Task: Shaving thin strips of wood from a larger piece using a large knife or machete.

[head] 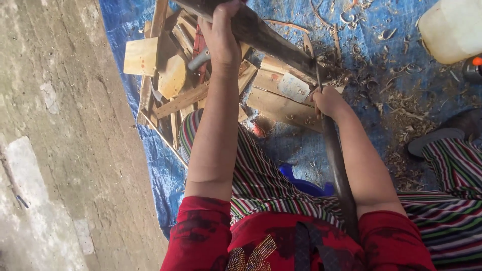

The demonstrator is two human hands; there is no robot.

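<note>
A blue tarpaulin covers the floor beside bare concrete on the left, strewn with wood shavings. Flat wood offcuts are piled at the far side, and a pale plastic jug stands far right. The left hand is closed around a dark wooden stick lying slantwise far from the body. The right hand grips a long dark blade handle, its far end meeting the stick just beyond the knuckles
</note>
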